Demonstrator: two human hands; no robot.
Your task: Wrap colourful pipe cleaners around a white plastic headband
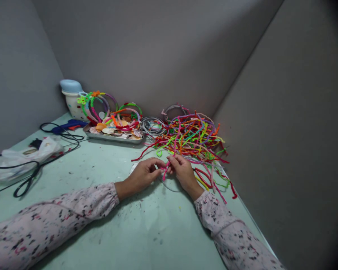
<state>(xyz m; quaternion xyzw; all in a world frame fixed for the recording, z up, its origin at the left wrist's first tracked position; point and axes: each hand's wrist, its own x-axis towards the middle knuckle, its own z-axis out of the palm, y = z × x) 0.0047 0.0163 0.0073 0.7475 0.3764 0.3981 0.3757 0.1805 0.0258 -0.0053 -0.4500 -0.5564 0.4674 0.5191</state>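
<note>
A pink pipe cleaner (165, 174) is pinched between the fingertips of both hands, above the middle of the table. My left hand (143, 174) comes in from the left, thumb and index finger closed on it. From the other side my right hand (185, 175) pinches the same pipe cleaner, and a pink strand seems to run upward past its fingers. A thin grey wire (170, 189) curves just below the fingers; its upper part is hidden by the hands. Close behind lies a tangled pile of coloured pipe cleaners (191, 135).
A metal tray (115, 139) holds shell-like pieces and several headbands wrapped in pipe cleaners (109, 103). Coiled grey wire hoops (153, 127) lie beside it. Further left are a blue-lidded container (73, 101), a plastic bag (25, 159) and a black cable (38, 170). Red loops (203, 178) lie right of my hands.
</note>
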